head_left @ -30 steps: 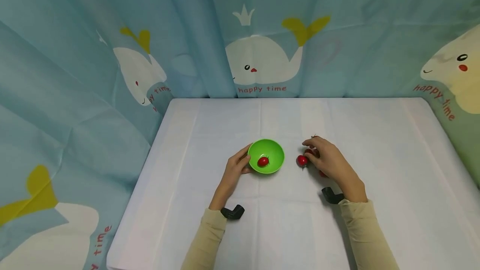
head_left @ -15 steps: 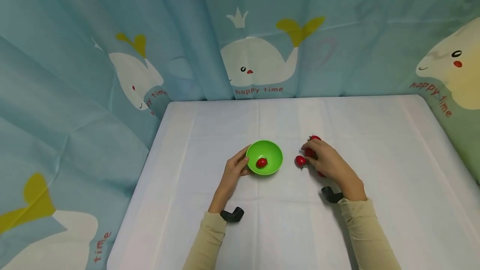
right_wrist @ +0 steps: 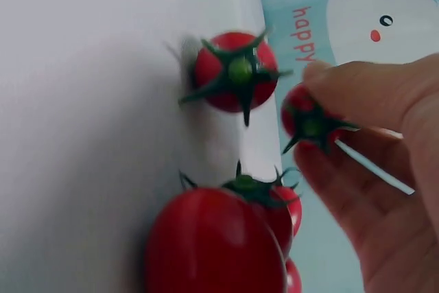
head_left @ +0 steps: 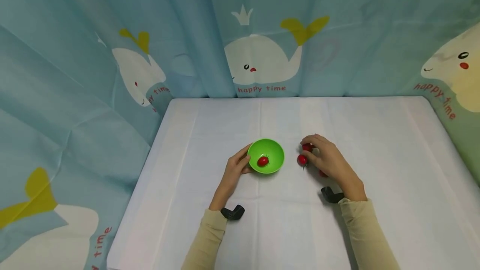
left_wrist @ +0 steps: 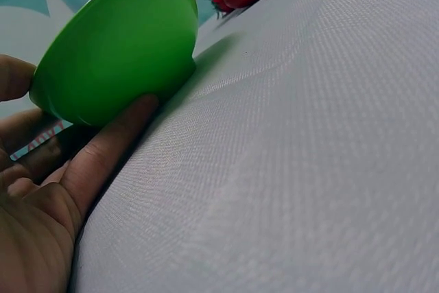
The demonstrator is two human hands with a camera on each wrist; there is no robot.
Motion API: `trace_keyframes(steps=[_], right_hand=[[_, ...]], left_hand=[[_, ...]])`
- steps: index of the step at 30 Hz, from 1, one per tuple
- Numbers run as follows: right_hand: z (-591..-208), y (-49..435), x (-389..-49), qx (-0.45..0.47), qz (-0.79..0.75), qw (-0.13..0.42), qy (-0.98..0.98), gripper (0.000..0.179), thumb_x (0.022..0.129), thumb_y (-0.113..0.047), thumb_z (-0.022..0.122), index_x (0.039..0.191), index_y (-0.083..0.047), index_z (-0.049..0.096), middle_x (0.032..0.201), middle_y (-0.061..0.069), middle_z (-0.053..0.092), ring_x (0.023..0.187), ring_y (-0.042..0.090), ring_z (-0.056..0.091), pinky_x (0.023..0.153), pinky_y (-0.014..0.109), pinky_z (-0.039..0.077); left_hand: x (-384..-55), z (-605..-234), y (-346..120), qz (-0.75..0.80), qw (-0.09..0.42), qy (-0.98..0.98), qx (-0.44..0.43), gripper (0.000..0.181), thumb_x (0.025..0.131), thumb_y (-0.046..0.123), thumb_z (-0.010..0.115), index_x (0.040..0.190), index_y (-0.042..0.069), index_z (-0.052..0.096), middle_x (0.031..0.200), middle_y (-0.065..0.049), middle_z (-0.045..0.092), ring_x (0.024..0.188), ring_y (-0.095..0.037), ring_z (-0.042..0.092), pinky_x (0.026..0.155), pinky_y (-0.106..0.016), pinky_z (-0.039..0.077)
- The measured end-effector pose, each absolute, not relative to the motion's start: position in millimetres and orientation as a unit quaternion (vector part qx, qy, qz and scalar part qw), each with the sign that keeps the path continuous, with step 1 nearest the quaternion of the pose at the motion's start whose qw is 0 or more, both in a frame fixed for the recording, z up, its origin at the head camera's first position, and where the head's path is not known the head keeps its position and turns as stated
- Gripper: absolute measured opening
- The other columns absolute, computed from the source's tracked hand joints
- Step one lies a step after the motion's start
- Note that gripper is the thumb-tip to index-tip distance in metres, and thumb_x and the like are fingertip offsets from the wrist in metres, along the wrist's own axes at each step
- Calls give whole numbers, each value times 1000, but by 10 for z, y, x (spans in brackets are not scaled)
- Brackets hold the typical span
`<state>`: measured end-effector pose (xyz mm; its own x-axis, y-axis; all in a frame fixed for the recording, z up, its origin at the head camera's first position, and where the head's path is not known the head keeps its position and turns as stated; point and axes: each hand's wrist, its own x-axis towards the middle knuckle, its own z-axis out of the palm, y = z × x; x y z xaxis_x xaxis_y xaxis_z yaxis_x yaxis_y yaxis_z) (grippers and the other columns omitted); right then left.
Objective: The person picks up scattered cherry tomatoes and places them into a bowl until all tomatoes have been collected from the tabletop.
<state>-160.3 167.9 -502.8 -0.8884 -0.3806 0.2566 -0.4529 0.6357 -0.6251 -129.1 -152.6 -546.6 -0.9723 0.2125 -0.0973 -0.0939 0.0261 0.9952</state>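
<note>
A green bowl (head_left: 275, 153) stands on the white cloth with one cherry tomato (head_left: 263, 161) inside. My left hand (head_left: 234, 170) grips the bowl's left side, thumb at the rim and fingers against the lower wall. To the right of the bowl, my right hand (head_left: 328, 159) pinches a cherry tomato (right_wrist: 302, 118) with a green stalk between thumb and fingers. Just beside it on the cloth lies a loose cherry tomato (head_left: 302, 160). Several more tomatoes, such as a large near one (right_wrist: 216, 245), lie under the right hand, mostly hidden in the head view.
The white-covered table (head_left: 210, 124) ends at a blue curtain (head_left: 187, 32) with whale prints, behind and at the left. A black wrist mount (head_left: 233, 212) sticks out from the left wrist, and another black mount (head_left: 331, 195) from the right.
My right hand has taken hold of a cherry tomato from the cluster, which now shows between its fingertips slightly raised. The left hand and the bowl have stayed put.
</note>
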Motion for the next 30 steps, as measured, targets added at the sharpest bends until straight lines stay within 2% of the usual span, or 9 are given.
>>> trace_keyframes(steps=[6, 11, 15, 19, 25, 30], right_hand=[[-5030, 1612, -1637, 257, 409, 83, -872, 36, 88, 8, 78, 120, -5, 69, 124, 5, 69, 102, 21, 67, 92, 20, 53], [-5051, 1508, -1615, 278, 436, 108, -849, 38, 83, 11, 80, 116, -6, 70, 122, 7, 70, 100, 18, 67, 93, 12, 52], [-5014, 1370, -1633, 318, 438, 117, -833, 39, 83, 11, 80, 118, -3, 70, 123, 11, 70, 101, 21, 69, 96, 6, 49], [-4951, 1229, -1664, 336, 437, 96, -829, 39, 86, 5, 81, 122, -3, 70, 126, 10, 70, 106, 23, 70, 97, 12, 54], [-4929, 1096, -1684, 355, 413, 77, -835, 37, 86, 4, 81, 121, 0, 68, 123, 10, 70, 106, 23, 69, 93, 36, 62], [-4928, 1026, -1668, 371, 352, 84, -855, 32, 88, -1, 82, 117, -1, 69, 120, 10, 70, 110, 25, 67, 95, 42, 60]], left_hand=[[-1324, -5455, -1525, 700, 106, 706, 37, 50, 109, 30, 53, 158, 19, 48, 158, -10, 52, 122, -19, 67, 88, -21, 62], [-1317, -5465, -1526, 700, 118, 703, 36, 51, 109, 32, 53, 159, 19, 47, 160, -10, 51, 120, -16, 67, 88, -21, 62], [-1308, -5452, -1543, 693, 118, 710, 30, 51, 109, 34, 54, 158, 22, 47, 158, -8, 53, 115, -14, 69, 87, -21, 62], [-1311, -5437, -1548, 695, 104, 710, 33, 51, 109, 35, 54, 158, 22, 48, 157, -10, 54, 114, -15, 70, 87, -22, 62], [-1305, -5448, -1537, 698, 114, 706, 26, 51, 109, 35, 55, 158, 22, 48, 156, -10, 55, 110, -10, 70, 87, -20, 61], [-1291, -5459, -1520, 701, 116, 703, 30, 51, 109, 34, 55, 158, 21, 48, 157, -10, 54, 110, -12, 70, 87, -21, 62]])
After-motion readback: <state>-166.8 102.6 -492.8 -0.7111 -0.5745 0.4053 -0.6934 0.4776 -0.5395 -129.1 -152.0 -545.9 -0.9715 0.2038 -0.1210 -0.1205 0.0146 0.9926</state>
